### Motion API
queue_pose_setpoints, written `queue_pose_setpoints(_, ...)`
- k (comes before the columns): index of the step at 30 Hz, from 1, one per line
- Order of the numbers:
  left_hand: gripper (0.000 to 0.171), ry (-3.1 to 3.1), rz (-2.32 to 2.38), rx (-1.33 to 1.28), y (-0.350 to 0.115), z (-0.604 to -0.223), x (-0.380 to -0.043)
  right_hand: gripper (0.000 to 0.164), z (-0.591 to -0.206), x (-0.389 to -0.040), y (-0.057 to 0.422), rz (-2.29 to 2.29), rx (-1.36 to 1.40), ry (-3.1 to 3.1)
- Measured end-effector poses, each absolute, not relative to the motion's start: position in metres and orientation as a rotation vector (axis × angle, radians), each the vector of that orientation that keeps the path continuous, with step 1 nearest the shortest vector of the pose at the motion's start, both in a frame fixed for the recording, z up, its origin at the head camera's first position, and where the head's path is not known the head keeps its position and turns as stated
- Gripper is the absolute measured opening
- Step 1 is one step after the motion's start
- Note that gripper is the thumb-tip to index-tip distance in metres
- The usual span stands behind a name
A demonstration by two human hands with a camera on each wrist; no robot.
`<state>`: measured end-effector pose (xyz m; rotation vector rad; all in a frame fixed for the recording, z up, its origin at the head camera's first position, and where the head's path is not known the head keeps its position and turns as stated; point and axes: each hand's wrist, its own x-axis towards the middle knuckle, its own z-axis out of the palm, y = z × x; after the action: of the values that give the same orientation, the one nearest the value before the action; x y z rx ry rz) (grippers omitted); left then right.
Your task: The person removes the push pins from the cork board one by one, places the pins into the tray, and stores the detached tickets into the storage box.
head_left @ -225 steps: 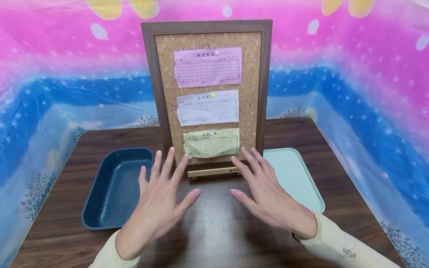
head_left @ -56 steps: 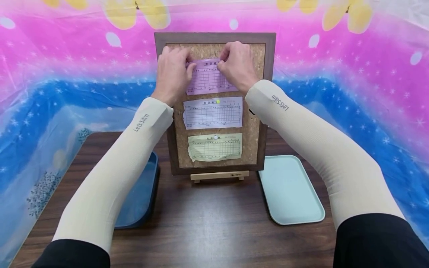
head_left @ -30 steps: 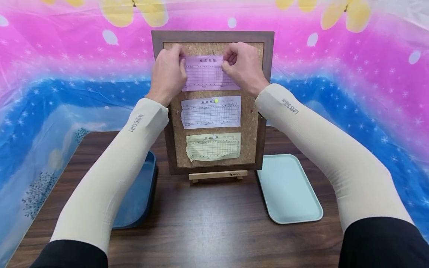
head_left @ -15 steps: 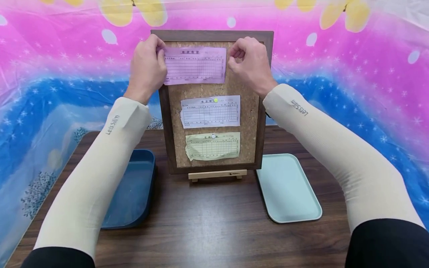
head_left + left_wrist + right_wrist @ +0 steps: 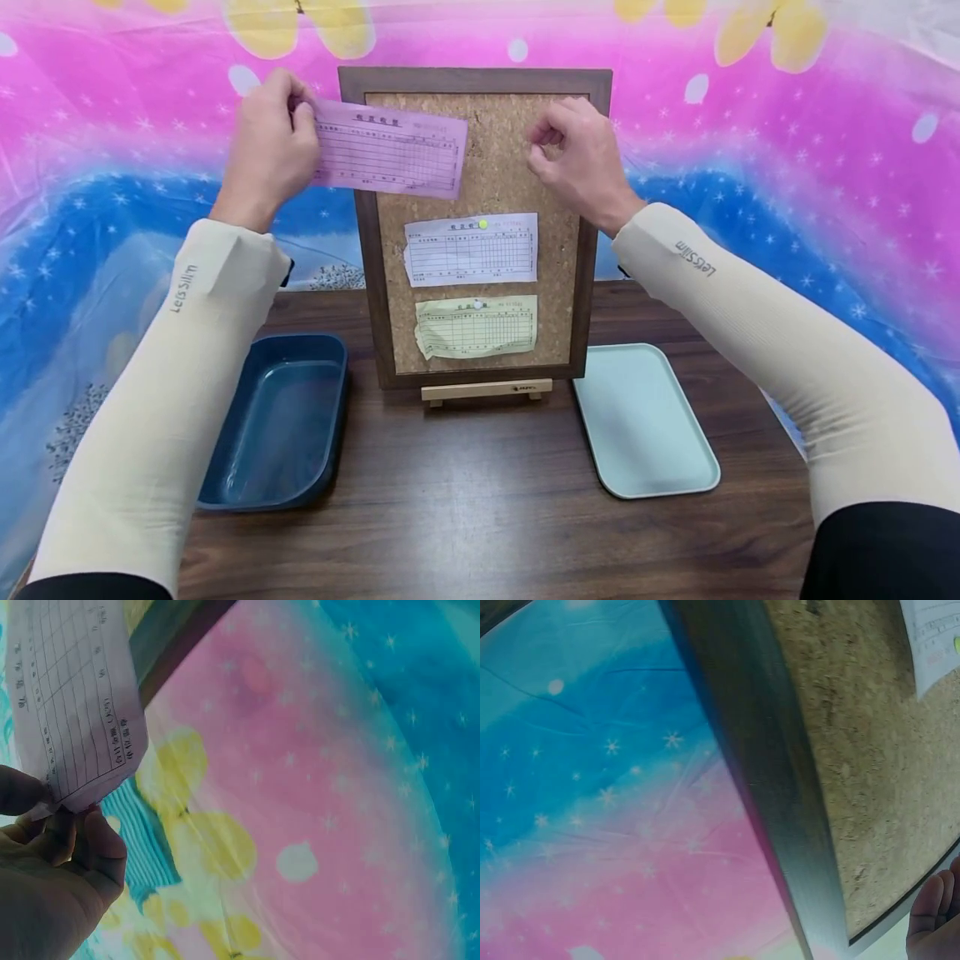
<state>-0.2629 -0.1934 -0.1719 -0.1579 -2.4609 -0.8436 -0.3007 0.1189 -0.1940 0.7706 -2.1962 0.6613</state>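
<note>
My left hand (image 5: 268, 146) pinches a pink receipt slip (image 5: 397, 152) by its left end, off the board and slightly tilted. In the left wrist view the thumb and fingers grip the slip's corner (image 5: 79, 697). My right hand (image 5: 581, 158) is in front of the upper right of the corkboard (image 5: 495, 179), thumb and index finger pinched together. The push pin that was on the pink slip is gone from the board; the right fingers hide what they pinch. A white receipt (image 5: 472, 258) with a yellow-green pin (image 5: 483, 224) and a yellow receipt (image 5: 480, 333) with a whitish pin (image 5: 477, 305) hang below.
The framed board stands on a small wooden easel (image 5: 487, 390) on a dark wood table (image 5: 465, 517). A deep blue tray (image 5: 285, 417) sits left of it, a shallow pale green tray (image 5: 648, 425) right. A patterned cloth (image 5: 660, 108) surrounds the table.
The pink receipt has come off the board and moved left with my left hand. My right hand has drawn away rightward, and the slip's pin no longer shows.
</note>
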Motion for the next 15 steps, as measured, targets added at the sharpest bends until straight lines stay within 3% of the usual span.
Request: queue_pose_setpoints(15,0.029,-2.532,-0.71,-0.077,-0.251,-0.169,-0.242,0.005,-0.207,-0.296,0.146,0.637,0.729,-2.245)
